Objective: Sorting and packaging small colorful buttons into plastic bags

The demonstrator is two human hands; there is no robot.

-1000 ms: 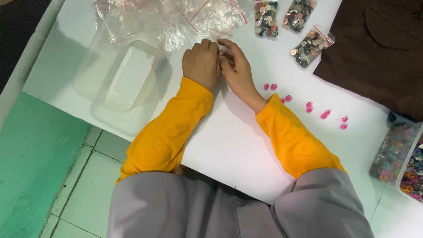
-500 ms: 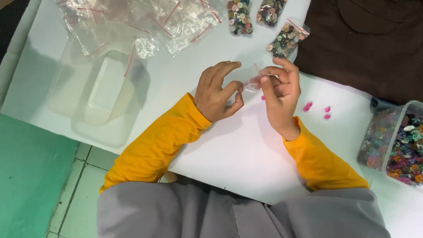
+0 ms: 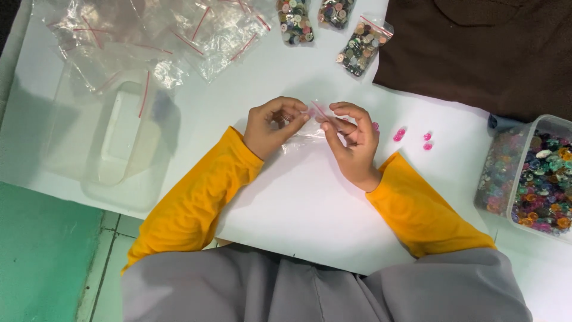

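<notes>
Since half a second back we've dropped both hands a bit lower toward the surface [image 3: 298, 203] and spread them slightly, so the small clear zip bag [image 3: 310, 122] now stretches out between them instead of bunching up. Our left hand [image 3: 274, 126] has its fingers curled in, pinching the bag's left end between thumb and fingertips. Our right hand [image 3: 353, 140] pinches the right end the same way, the other fingers loosely bent. So the bag sits right between the two hands, touching both, held just above the white surface.

Looks-wise: thin, see-through, crinkly plastic with a red strip along the top edge. Can't tell if anything's inside it.

Just right of our right hand are a few loose pink buttons [image 3: 399, 135] on the surface. Further right sits a clear tub of mixed buttons [image 3: 545, 179]. Up top lie three filled button bags [image 3: 361, 45], with a pile of empty zip bags [image 3: 179, 36] to the upper left above a clear plastic container [image 3: 119, 143].
</notes>
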